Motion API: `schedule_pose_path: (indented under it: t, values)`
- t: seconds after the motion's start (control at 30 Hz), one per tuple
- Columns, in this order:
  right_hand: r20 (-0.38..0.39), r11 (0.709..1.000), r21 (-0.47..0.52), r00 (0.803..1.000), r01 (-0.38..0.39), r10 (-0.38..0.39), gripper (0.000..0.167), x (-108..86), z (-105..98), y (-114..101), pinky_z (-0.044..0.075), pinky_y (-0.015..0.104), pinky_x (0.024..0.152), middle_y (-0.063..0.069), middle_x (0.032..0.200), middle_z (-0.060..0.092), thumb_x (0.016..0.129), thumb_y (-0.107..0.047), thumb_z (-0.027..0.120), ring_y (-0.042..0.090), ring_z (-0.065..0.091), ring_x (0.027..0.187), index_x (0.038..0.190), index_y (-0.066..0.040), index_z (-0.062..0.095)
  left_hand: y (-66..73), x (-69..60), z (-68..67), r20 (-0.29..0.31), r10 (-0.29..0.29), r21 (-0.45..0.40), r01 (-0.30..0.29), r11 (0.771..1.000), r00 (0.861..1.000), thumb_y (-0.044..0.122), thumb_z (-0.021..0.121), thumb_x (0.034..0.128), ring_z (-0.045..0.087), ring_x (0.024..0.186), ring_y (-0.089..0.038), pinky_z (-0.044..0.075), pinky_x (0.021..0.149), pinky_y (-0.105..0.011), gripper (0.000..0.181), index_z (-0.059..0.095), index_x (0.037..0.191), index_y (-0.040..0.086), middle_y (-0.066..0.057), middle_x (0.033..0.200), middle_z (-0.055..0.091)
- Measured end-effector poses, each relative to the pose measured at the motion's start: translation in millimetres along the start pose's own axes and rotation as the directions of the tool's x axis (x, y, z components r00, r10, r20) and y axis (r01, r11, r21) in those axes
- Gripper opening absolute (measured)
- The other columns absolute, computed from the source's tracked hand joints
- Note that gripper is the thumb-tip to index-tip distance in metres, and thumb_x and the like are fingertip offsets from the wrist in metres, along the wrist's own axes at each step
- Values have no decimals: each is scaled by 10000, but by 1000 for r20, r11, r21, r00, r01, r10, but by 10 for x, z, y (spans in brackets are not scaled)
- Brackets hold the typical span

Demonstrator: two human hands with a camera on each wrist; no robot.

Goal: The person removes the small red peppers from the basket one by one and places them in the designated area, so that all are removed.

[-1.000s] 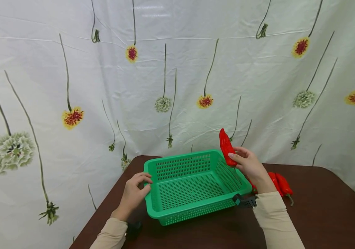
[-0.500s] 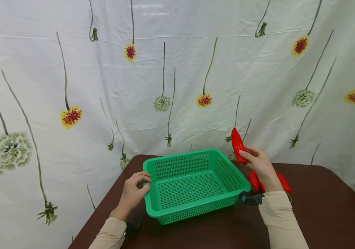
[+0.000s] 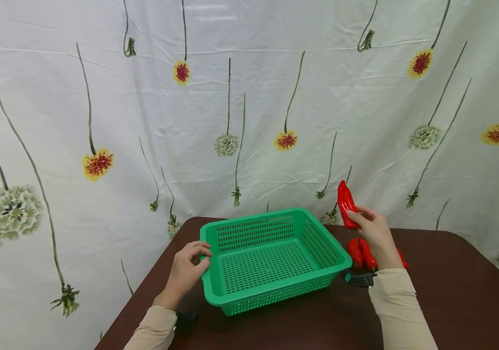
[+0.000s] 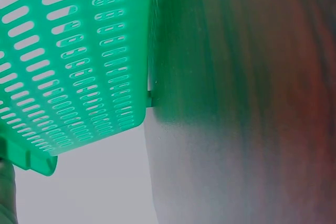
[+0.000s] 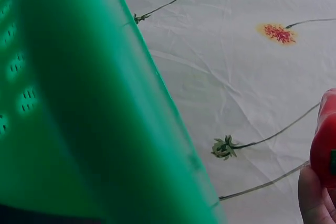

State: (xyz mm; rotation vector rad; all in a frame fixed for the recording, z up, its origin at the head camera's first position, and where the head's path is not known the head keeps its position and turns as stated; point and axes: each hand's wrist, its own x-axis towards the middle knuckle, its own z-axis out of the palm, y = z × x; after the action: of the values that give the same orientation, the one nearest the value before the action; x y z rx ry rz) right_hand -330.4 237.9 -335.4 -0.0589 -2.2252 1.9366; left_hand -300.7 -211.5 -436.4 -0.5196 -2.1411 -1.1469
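Observation:
In the head view, my right hand point(image 3: 376, 236) pinches a long red pepper point(image 3: 346, 204) between thumb and fingers, upright in the air beyond the right rim of a green plastic basket point(image 3: 276, 294). The right wrist view shows the same pepper point(image 5: 326, 140), with its green stem end, at the right edge. My left hand point(image 3: 185, 270) holds the basket's left rim with bent fingers and thumb. The slotted basket wall point(image 4: 79, 61) fills the upper left of the left wrist view. No pepper shows inside the basket.
Several red peppers point(image 3: 362, 253) lie on the dark brown table point(image 3: 442, 282) right of the basket, partly hidden by my right arm. A white cloth point(image 3: 258, 116) with printed flowers hangs behind the table.
My right hand has carried the red pepper rightward, from above the basket's right rim to beyond it. More of the peppers beside the basket now shows. My left hand stays at the rim.

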Motion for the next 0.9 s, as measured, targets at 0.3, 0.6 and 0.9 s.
schedule_pose_path:
  t: [0.3, 0.6, 0.9]
  values:
    - [-61, 999, 35, 998, -25, 28, 680, -30, -128, 17, 552, 176, 709, 152, 1342, 485, 982, -361, 608, 17, 654, 716, 1511, -3, 375, 12, 4, 2, -3, 4, 15, -4, 1000, 1000, -74, 649, 824, 620, 1095, -281, 514, 772, -290, 141, 728, 852, 40, -90, 1102, 705]
    - [-137, 998, 40, 990, -41, 46, 664, -3, -251, 92, 533, 157, 727, 148, 1394, 451, 991, -361, 587, 11, 615, 761, 1502, 16, 395, -3, 9, 12, -17, 38, 55, -37, 998, 999, -67, 654, 813, 633, 1097, -306, 532, 804, -331, 159, 732, 841, 70, -103, 1092, 716]
    - [-187, 995, 67, 979, -73, 85, 634, 19, -341, 146, 516, 177, 685, 55, 1262, 507, 996, -341, 577, 59, 628, 738, 1514, -22, 402, 1, 2, 5, -11, 30, 42, -29, 999, 999, -47, 664, 822, 634, 1094, -267, 531, 790, -320, 134, 734, 850, 64, -74, 1098, 713]
